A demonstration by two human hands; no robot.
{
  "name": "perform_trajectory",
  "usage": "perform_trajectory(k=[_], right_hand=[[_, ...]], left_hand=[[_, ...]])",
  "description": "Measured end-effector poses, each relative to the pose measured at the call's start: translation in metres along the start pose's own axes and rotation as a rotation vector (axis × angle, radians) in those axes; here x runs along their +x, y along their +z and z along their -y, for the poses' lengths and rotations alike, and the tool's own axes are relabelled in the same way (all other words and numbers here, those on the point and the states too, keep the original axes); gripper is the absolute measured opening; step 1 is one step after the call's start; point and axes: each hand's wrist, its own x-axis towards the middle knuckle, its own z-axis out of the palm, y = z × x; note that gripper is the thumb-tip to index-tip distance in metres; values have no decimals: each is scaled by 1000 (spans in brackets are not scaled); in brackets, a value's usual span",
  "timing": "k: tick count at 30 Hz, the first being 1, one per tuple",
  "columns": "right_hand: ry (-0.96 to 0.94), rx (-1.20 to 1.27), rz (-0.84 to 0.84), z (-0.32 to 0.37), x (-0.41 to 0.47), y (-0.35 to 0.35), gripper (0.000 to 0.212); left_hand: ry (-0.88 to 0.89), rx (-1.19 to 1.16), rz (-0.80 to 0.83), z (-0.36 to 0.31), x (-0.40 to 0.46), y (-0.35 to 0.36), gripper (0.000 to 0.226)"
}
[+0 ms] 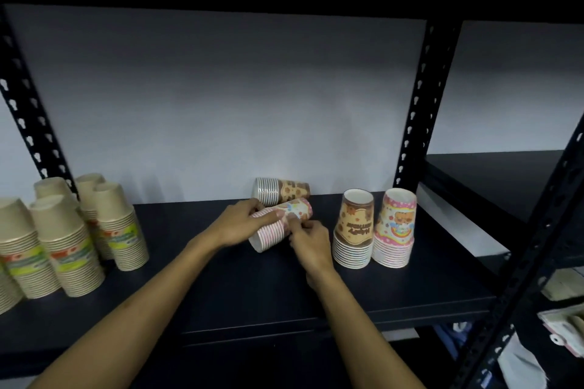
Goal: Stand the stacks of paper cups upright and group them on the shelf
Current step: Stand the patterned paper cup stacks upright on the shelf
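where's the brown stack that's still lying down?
Head view, mid-shelf at the back wall: brown stack lies on its side just behind the pink stack both hands hold.

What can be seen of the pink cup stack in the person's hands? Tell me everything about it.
The pink cup stack is a nest of printed paper cups lying tilted on its side on the dark shelf, rims toward the camera and left, base toward the back right. The rims show pink stripes; the outermost cup carries a colourful cartoon print. The left hand grips it from above, the right hand holds its right side. Just behind it lies a brown stack; whether they touch is unclear.
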Motion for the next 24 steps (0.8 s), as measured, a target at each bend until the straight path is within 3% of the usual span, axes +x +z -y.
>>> perform_trajectory(k=[5,10,19,24], right_hand=[[20,288,29,2,19,11,55],[-117,198,-21,-4,23,14,57],[-84,145,-28,-11,34,8,53],[-90,126,-25,-13,38,9,57]], left_hand=[[54,-73,-12,2,-2,-4,54],[90,39,-205,5,31,-24,27],[102,280,-89,9,88,-3,62],[81,132,-153,29,84,0,71]])
